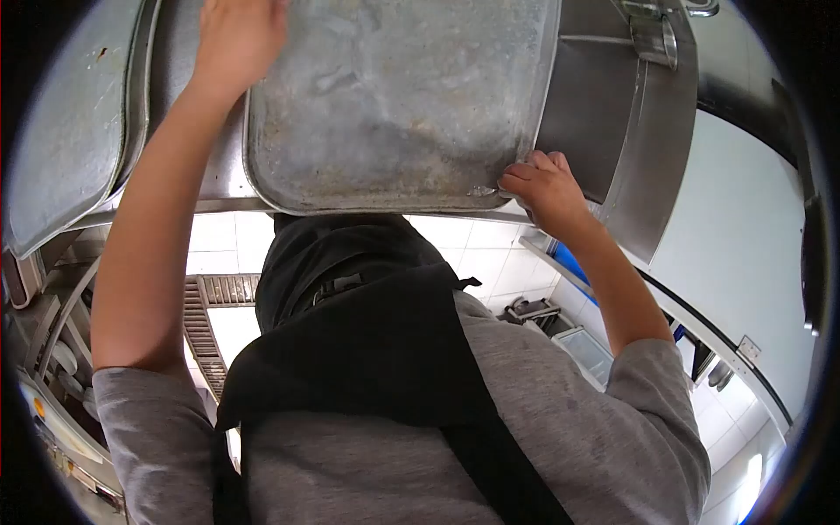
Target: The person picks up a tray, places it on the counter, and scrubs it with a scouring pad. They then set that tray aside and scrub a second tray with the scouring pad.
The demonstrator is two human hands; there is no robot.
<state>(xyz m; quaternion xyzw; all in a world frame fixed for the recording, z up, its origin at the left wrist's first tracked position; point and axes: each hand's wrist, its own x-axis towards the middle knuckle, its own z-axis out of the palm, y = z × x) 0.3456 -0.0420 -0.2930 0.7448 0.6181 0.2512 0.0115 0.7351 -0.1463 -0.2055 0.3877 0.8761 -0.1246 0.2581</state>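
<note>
A battered metal tray (398, 105) is held over the rim of a stainless-steel sink (612, 131), its near right corner pinched by the curled fingers of the right hand (542, 188). The left hand (236, 39) is laid against the tray's far left edge; whether it is actually gripped there cannot be told. A black apron (376, 341) is worn over a grey shirt.
</note>
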